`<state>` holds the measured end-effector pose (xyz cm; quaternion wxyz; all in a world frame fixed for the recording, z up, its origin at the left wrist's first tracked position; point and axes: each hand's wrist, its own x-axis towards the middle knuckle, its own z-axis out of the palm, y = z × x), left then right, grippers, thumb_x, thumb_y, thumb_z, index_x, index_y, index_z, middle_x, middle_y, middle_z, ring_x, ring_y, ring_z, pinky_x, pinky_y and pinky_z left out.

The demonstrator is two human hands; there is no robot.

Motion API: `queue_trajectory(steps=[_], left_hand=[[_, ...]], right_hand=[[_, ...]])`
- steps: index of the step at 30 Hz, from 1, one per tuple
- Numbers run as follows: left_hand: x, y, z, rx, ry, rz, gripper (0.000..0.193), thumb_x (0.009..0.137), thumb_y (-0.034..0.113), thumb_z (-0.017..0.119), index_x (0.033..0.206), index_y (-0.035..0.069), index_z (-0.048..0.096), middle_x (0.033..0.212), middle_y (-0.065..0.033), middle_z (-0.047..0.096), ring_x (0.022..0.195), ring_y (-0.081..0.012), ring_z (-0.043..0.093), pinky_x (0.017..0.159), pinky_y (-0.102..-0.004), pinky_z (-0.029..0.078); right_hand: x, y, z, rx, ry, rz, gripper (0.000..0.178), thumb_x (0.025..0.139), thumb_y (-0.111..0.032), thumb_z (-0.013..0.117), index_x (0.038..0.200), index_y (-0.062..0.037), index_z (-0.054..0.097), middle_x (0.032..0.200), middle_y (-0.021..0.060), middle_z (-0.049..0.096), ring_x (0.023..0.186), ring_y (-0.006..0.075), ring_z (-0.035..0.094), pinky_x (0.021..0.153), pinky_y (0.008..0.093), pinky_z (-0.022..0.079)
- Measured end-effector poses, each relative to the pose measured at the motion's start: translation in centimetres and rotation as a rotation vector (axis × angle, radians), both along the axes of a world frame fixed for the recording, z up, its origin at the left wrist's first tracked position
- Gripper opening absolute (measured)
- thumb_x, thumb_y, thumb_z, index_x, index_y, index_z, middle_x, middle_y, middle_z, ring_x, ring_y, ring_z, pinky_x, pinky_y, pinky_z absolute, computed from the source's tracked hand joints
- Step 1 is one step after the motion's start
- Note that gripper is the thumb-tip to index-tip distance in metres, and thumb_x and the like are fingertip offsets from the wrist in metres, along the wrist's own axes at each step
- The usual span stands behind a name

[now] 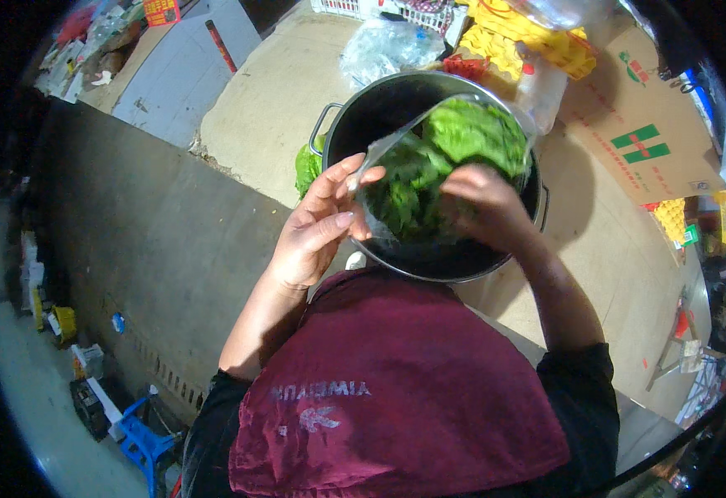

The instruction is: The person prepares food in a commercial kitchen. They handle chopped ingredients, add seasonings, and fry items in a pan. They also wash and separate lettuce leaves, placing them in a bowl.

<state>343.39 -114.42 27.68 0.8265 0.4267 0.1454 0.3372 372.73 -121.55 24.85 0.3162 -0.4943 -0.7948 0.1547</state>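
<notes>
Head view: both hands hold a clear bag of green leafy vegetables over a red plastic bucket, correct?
Not quite. The left hand and right hand do hold the clear bag of green leaves, but over a dark metal pot with handles, as the head view shows.

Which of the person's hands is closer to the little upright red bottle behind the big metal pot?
The right hand, resting on the green leafy vegetables in the clear plastic bag over the metal pot, is nearer the red bottle. The left hand grips the bag's left edge, farther away.

Dim, blue-tinted fisheye view with a black vignette, bent edges and soft shadows.
</notes>
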Motion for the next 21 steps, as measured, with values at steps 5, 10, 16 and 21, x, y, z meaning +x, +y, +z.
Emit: queue_trajectory(steps=[5,10,16,21], left_hand=[[1.2,0.9,-0.7,-0.024,0.04,0.096,0.062,0.089,0.017,0.059,0.146,0.005,0.04,0.145,-0.0186,0.046,0.078,-0.0121,0.055,0.082,-0.028,0.047],[0.8,1.8,-1.2,-0.037,-0.002,0.219,0.056,0.089,0.015,0.058,0.143,0.005,0.044,0.139,-0.0163,0.053,0.078,-0.0115,0.054,0.081,-0.0281,0.046],[-0.2,1.6,-1.3,-0.073,0.0,0.228,0.053,0.09,0.015,0.057,0.141,0.005,0.046,0.137,-0.0152,0.054,0.078,-0.0116,0.053,0.083,-0.0292,0.046],[0.2,2.0,-1.8,-0.101,-0.017,0.193,0.053,0.09,0.014,0.057,0.141,0.006,0.047,0.137,-0.0149,0.054,0.08,-0.0123,0.055,0.085,-0.0295,0.046]], right_hand=[[3.0,4.3,0.4,-0.11,-0.085,-0.243,0.039,0.074,-0.012,0.066,0.112,-0.0077,0.062,0.107,0.0149,0.063,0.105,0.0358,0.059,0.09,0.0421,0.05],[0.1,4.9,-0.4,-0.307,-0.449,-0.127,0.059,0.066,-0.028,0.079,0.119,-0.0116,0.059,0.107,0.016,0.064,0.102,0.0381,0.061,0.087,0.0441,0.051],[1.0,3.1,1.6,-0.404,-0.138,-0.256,0.052,0.069,-0.018,0.08,0.116,-0.0092,0.06,0.105,0.0166,0.067,0.096,0.0344,0.066,0.083,0.0403,0.053],[3.8,1.2,4.8,-0.02,0.374,-0.457,0.042,0.082,-0.008,0.073,0.122,-0.0039,0.059,0.114,0.01,0.065,0.107,0.0198,0.062,0.094,0.0363,0.05]])
